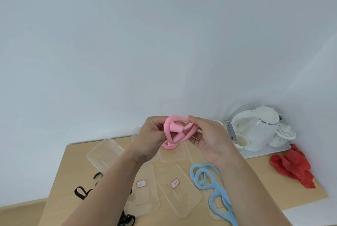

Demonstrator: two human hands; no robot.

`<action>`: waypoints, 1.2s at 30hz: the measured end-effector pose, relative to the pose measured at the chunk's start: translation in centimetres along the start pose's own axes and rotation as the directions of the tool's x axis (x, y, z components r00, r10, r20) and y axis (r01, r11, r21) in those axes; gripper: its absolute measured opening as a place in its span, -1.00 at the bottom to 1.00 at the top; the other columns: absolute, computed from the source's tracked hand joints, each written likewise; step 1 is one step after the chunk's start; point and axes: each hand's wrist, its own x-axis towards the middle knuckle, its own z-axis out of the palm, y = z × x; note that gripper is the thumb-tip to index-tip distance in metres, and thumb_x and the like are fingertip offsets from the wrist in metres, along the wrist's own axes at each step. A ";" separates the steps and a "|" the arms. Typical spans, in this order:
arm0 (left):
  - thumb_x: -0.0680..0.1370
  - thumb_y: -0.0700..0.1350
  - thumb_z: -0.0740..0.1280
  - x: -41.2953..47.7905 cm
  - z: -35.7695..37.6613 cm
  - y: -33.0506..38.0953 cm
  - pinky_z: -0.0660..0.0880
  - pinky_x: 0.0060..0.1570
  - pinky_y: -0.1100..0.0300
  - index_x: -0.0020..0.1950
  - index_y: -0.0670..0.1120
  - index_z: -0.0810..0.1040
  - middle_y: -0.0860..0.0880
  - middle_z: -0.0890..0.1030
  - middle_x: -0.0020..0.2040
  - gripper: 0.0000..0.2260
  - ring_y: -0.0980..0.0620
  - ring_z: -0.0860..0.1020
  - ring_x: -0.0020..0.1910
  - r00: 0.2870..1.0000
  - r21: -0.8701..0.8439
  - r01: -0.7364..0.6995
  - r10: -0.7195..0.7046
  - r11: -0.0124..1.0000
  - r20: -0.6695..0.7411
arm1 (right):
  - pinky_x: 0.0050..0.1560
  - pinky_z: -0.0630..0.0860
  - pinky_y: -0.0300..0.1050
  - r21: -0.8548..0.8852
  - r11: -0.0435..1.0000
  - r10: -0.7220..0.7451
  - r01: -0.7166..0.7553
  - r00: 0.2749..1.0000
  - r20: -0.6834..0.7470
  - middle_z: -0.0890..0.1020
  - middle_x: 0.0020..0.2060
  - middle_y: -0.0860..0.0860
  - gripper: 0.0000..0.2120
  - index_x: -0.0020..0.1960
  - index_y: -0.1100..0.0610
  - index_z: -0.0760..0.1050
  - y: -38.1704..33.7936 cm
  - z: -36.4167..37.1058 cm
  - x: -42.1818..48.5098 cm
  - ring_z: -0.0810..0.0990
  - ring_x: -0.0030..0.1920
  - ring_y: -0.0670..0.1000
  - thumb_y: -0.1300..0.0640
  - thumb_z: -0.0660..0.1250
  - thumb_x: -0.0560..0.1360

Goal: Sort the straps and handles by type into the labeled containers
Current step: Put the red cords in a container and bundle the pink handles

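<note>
Both hands are holding the coiled pink strap (175, 131) in the air above the clear containers (184, 200) on the table (255, 185). The best move now is probably to be easing its loops apart gently before lowering it into the container whose label matches its type, rather than dropping it in tangled. The left hand (151, 138) is curling its fingers closed around the strap's left bend while the right hand (209, 140) is pinching the right side between thumb and fingertips. The labels (174, 183) are looking too blurred to read.
</note>
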 end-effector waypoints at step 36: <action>0.72 -0.08 0.20 -0.6 1.7 1.5 0.65 0.03 -0.12 0.14 -0.25 0.65 -0.18 0.68 -0.16 -0.70 -0.11 0.67 -0.14 0.961 -0.192 0.213 -0.241 0.958 -0.134 | 0.21 0.53 -0.15 -0.656 0.548 -0.512 0.520 0.828 0.229 0.55 0.25 -0.11 -0.83 0.21 0.01 0.51 3.9 0.0 0.9 0.55 0.21 -0.18 0.17 0.23 0.67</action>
